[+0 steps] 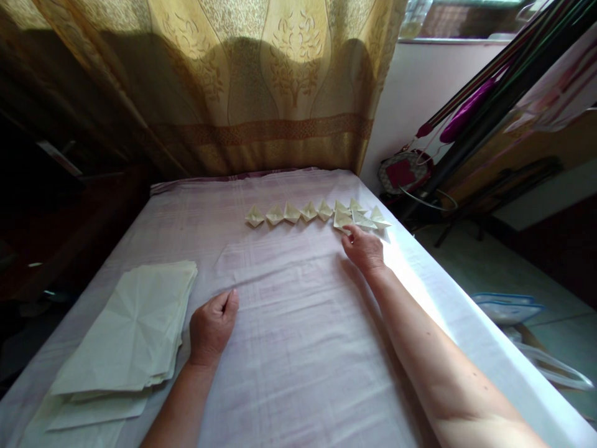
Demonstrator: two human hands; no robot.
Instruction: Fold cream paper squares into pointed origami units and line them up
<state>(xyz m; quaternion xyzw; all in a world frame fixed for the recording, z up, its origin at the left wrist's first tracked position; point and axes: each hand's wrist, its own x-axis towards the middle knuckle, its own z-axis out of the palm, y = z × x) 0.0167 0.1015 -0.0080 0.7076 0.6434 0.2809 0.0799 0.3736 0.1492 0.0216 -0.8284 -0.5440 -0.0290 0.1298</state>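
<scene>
A row of several small folded pale paper boats (pixel 291 213) lies across the far part of the cloth-covered table (pixel 289 348). At the row's right end more boats (pixel 361 219) bunch together. My right hand (pixel 364 247) reaches there, its fingertips pinched on the near edge of one folded boat (pixel 342 219). My left hand (pixel 212 326) rests on the cloth in a loose fist with nothing visible in it. Just left of it lies a stack of pale creased paper sheets (pixel 130 330).
A patterned golden curtain (pixel 261 81) hangs behind the table. The table's right edge drops to a tiled floor with a blue-rimmed tray (pixel 506 306). A dark metal rack with hangers (pixel 471 112) leans at the right. Dark furniture stands at the left.
</scene>
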